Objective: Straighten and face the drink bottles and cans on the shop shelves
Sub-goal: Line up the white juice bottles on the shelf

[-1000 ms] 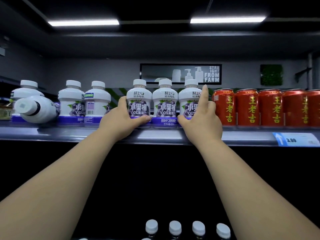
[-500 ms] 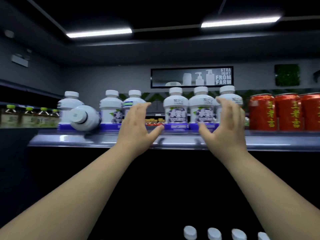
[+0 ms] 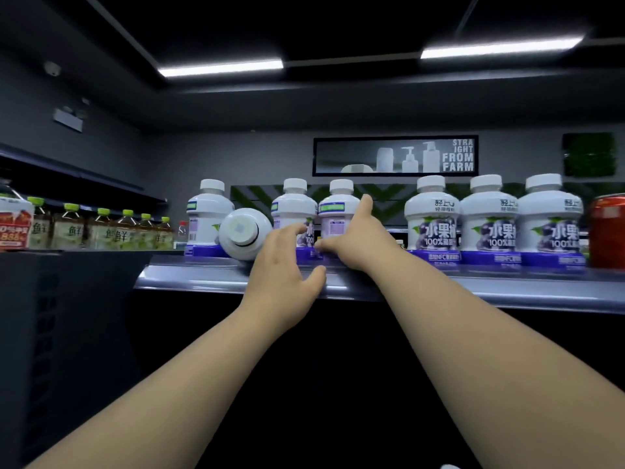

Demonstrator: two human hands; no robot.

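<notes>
A person's left hand [image 3: 284, 279], fingers spread and loose, reaches at centre frame toward a white juice bottle [image 3: 293, 211] on the shelf [image 3: 203, 280]. The right hand [image 3: 355, 242] touches its back-turned neighbour [image 3: 334, 216], grip unclear. A toppled bottle [image 3: 243, 235] lies just left.

Holds both arms up to the shelf [image 3: 507, 289]. Left hand [image 3: 284, 275] spread open at the front edge, fingertips by a half-turned bottle [image 3: 292, 211]. Right hand [image 3: 355, 238] against the back-facing bottle [image 3: 336, 211], forefinger straight up its right side, thumb at its base. Toward the left end, a tipped bottle [image 3: 245, 235], cap forward; rightward, three faced bottles [image 3: 488, 225]
</notes>
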